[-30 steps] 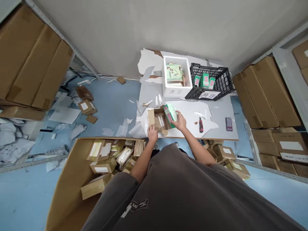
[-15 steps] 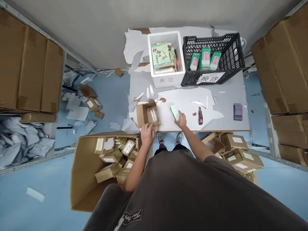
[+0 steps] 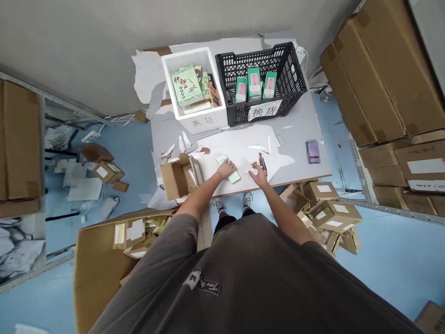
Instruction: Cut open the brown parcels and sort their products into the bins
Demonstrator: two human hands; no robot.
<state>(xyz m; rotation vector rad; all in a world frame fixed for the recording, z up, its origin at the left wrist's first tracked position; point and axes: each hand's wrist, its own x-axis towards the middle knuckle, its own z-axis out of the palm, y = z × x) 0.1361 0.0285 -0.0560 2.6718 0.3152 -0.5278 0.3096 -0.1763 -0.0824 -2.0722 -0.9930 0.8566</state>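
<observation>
My left hand [image 3: 225,169] lies across the middle of a slim pale green box [image 3: 234,177] on the table, its fingers closed over it. Both ends of the box stick out from under the hand. To the right, my right hand [image 3: 258,176] has thumb and fingers apart with nothing visible between them. Just beyond it lies a red and black utility knife [image 3: 263,164], partly hidden by that hand. An opened cardboard box [image 3: 173,180] with white paper inside stands left of my left arm.
A white foam bin [image 3: 205,121] of assorted boxes and a black crate [image 3: 236,111] with green-and-pink boxes stand at the table's back. A phone [image 3: 313,152] lies at right. Cartons crowd the floor, with a large carton [image 3: 93,269] at left. Paper scraps lie about.
My left hand has left the cardboard box and now lies on the pale green box. My right hand has let go of that box and moved beside the knife. The view has shifted.
</observation>
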